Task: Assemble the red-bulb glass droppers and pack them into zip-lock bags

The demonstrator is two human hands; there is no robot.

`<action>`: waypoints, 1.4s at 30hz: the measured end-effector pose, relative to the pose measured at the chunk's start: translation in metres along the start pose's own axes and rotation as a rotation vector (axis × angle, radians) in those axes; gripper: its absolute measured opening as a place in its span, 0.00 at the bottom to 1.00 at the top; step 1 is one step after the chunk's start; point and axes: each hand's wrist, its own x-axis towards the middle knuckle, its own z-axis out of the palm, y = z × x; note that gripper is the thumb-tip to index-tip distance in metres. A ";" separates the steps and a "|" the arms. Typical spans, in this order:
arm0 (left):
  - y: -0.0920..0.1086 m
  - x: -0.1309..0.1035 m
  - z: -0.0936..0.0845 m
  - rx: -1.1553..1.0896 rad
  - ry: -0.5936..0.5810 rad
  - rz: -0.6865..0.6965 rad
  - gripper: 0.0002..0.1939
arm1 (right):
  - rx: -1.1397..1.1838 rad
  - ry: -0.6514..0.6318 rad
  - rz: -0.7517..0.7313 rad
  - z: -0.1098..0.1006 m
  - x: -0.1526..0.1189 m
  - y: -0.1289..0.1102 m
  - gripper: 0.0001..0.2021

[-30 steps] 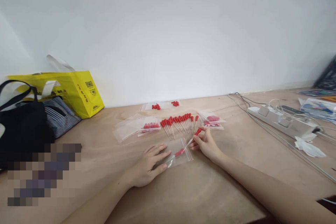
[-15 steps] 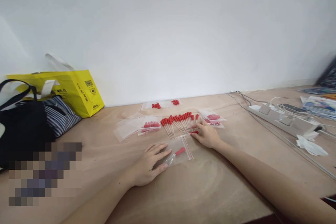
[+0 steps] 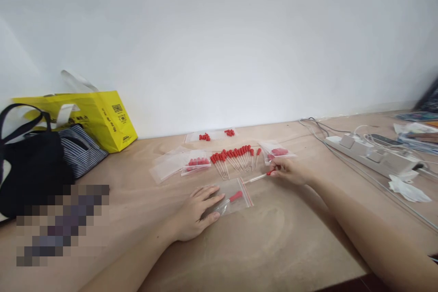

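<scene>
My left hand lies with fingers spread over the left part of a clear zip bag. Inside that bag is a dropper with a red bulb. My right hand pinches the red bulb of another glass dropper, whose tube points left toward the bag's opening edge. Behind the hands, several red-bulbed droppers lie side by side in a row. A bag with red bulbs lies to the left of the row, and more bagged red bulbs lie to its right.
A yellow bag, a black bag and a striped pouch stand at left. Loose red bulbs lie near the wall. At right are a power strip with cables and a crumpled white wrapper.
My right hand has moved right, away from the row, drawing the pinched dropper with it. Its glass tube now shows clearly. My left hand rests in nearly the same place.
</scene>
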 end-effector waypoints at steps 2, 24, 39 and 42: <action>0.000 0.000 0.000 0.001 0.011 0.003 0.22 | 0.016 -0.039 0.009 -0.009 -0.006 0.006 0.08; -0.001 0.001 0.004 -0.006 0.025 -0.003 0.23 | 0.305 0.052 -0.030 0.055 0.003 -0.077 0.04; -0.004 0.003 0.006 -0.037 0.092 0.025 0.24 | 0.606 0.156 0.172 0.081 0.015 -0.076 0.08; -0.004 0.003 0.007 -0.027 0.079 0.020 0.24 | 0.497 0.136 0.127 0.081 0.016 -0.078 0.07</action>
